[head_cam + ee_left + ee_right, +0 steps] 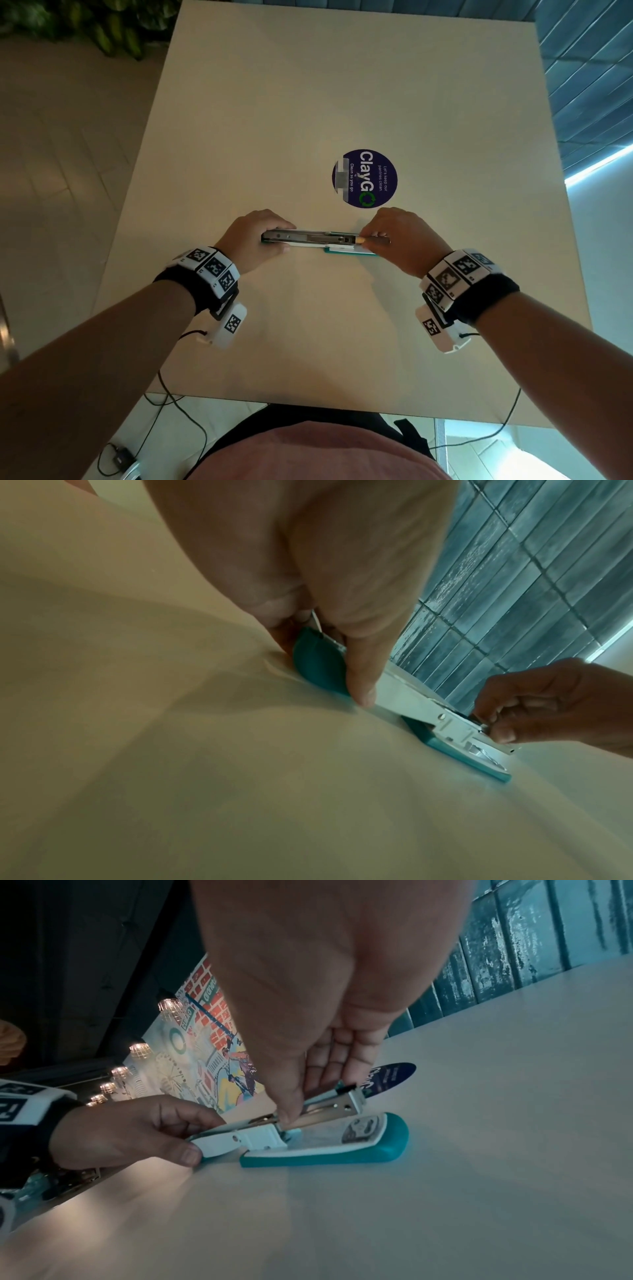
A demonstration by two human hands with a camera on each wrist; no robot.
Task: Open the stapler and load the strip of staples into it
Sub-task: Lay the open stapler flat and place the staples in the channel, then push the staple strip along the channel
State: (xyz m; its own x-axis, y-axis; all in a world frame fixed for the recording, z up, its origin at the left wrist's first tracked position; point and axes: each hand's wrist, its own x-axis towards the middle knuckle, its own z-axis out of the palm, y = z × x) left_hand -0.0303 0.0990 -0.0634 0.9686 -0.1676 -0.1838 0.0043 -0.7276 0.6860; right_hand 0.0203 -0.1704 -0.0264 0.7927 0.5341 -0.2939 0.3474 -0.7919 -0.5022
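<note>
Your left hand (251, 236) grips the stapler's (308, 240) flipped-open lid on the tabletop (342, 102); your right hand (399, 236) pinches the metal channel's front, staple strip unseen. Loosen the left and the lid may spring shut on your fingers.

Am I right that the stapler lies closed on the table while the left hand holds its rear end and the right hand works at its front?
Not quite: the stapler is open, not closed. The right wrist view shows its metal magazine raised off the teal base. The left hand does hold the rear end and the right hand works at the front, on the table.
</note>
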